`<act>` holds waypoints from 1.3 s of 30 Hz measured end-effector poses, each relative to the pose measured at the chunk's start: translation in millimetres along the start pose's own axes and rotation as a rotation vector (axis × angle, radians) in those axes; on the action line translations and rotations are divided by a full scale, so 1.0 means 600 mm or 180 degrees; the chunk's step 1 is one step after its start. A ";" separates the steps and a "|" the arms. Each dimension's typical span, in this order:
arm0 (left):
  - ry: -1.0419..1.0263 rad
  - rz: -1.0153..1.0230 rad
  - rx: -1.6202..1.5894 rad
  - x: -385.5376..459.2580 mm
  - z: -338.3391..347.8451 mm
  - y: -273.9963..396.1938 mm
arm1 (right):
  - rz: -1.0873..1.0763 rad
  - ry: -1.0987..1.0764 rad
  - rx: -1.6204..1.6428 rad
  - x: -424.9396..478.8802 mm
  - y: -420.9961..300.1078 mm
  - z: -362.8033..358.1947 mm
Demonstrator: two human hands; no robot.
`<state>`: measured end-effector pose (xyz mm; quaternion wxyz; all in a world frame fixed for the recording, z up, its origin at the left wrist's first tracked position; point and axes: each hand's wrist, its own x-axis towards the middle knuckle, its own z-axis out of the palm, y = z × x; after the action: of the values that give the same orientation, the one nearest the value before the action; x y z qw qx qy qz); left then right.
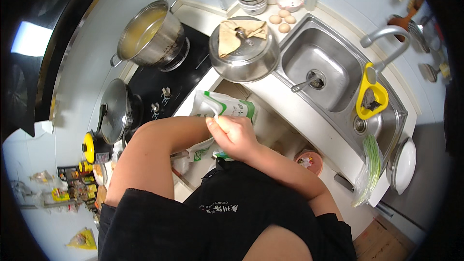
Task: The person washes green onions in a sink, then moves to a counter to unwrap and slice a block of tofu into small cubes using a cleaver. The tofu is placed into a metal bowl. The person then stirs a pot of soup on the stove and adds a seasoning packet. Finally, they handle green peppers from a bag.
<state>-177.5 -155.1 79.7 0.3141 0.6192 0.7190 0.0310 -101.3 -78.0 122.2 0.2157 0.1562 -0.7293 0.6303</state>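
Note:
My right hand (233, 136) is closed around the upper edge of a white-and-green plastic bag (237, 107), in front of my body and below the counter edge. The bag's silvery inside shows near the grip, and green printing and writing cover its outer face. My left forearm (188, 132) reaches across to the bag, and its end passes behind my right hand. The left hand itself is hidden, so whether it is inside or behind the bag cannot be told.
A large steel pot (152, 32) with yellowish contents stands on the black gas hob (192, 52), beside a lidded pan (116, 110). A lidded steel pot (244, 67) bears a folded cloth (228, 40). Several eggs (284, 28) lie near the steel sink (333, 90). Bagged green stalks (369, 166) overhang the counter.

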 end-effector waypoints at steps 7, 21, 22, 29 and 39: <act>0.0322 -0.0362 -0.0477 -0.111 0.003 -0.046 | 0.0084 -0.0667 0.0165 0.047 -0.001 0.074; 0.0783 -0.1522 -0.1379 -0.322 -0.201 -0.127 | 0.1509 -0.0713 0.1257 0.262 0.025 0.180; 0.0890 -0.1484 -0.1783 -0.327 -0.205 -0.145 | 0.1541 -0.0706 0.1261 0.275 0.033 0.186; 0.1198 -0.2329 -0.1039 -0.380 -0.271 -0.184 | 0.1688 -0.0586 0.1178 0.369 0.025 0.222; 0.2391 -0.2119 -0.1076 -0.478 -0.382 -0.221 | 0.1736 -0.0490 0.0881 0.379 0.014 0.229</act>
<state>-395.1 -368.0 324.1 0.1231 0.2443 0.9247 0.2648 -317.1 -202.2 215.9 -0.0405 0.0300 -0.6657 0.7445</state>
